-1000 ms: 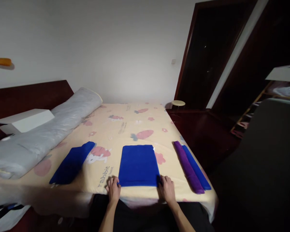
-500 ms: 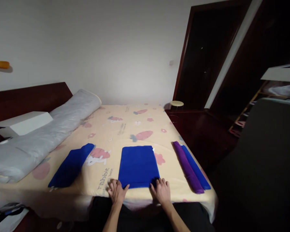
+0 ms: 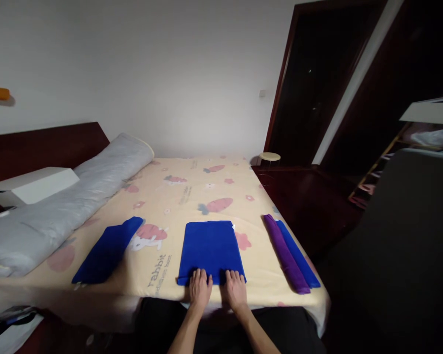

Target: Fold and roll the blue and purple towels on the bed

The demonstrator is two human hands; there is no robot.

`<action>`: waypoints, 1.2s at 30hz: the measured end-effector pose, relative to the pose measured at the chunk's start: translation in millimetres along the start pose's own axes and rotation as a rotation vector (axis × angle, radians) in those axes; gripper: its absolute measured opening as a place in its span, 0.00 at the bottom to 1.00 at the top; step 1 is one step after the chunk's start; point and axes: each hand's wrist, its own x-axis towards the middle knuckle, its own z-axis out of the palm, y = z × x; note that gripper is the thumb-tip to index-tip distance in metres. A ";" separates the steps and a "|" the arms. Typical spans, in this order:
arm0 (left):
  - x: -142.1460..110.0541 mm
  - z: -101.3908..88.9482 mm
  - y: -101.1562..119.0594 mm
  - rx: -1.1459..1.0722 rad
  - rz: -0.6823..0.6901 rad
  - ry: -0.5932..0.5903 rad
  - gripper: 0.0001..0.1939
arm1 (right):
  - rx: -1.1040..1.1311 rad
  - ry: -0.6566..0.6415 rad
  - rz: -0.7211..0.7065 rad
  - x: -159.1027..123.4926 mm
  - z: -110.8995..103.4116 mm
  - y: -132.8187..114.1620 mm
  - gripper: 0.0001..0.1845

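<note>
A blue towel (image 3: 211, 246), folded to a rectangle, lies flat on the bed in front of me, a small white tag at its far right corner. Its near edge is turned over in a narrow fold. My left hand (image 3: 200, 286) has its fingers curled over that edge left of the middle. On the same edge, further right, my right hand (image 3: 236, 286) grips with bent fingers; both thumbs point inward. To the right lie a purple rolled towel (image 3: 286, 255) and a blue rolled towel (image 3: 298, 253), side by side. Another blue towel (image 3: 109, 250), loosely folded, rests at the left.
The bed's yellow sheet (image 3: 184, 196) has rabbit and carrot prints. A grey rolled mattress (image 3: 96, 182) runs along the left by the headboard, with a white box (image 3: 40, 184) on it. A round stool (image 3: 269, 156) stands beyond the bed's far right corner. A dark panel (image 3: 395, 236) rises at the right.
Both hands have moved inward from the near corners of the middle blue towel to the middle part of its near edge. The other towels have stayed put.
</note>
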 end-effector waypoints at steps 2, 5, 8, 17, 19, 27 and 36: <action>-0.1 3.3 -0.5 0.000 0.004 -0.033 0.19 | 0.020 -0.009 0.004 0.5 0.4 -2.8 0.20; 1.0 6.4 -3.7 0.003 0.008 -0.085 0.20 | 0.063 -0.031 -0.017 3.5 -0.3 -13.0 0.17; 2.2 7.1 -6.5 0.010 0.012 -0.122 0.20 | 0.120 -0.068 -0.091 7.9 0.2 -30.1 0.12; 4.8 -14.1 -30.5 0.028 0.060 -0.123 0.18 | 0.154 -0.113 -0.136 10.7 2.4 -16.5 0.10; 4.9 -22.6 -45.2 0.038 0.043 -0.104 0.20 | 0.141 -0.112 -0.114 8.9 0.2 2.6 0.10; 2.7 -36.4 -78.6 0.041 -0.029 -0.078 0.18 | 0.109 -0.123 -0.076 2.3 -11.3 49.2 0.10; 14.0 -22.5 -47.5 0.066 -0.048 -0.099 0.17 | 0.104 -0.122 -0.029 10.9 -17.3 12.6 0.13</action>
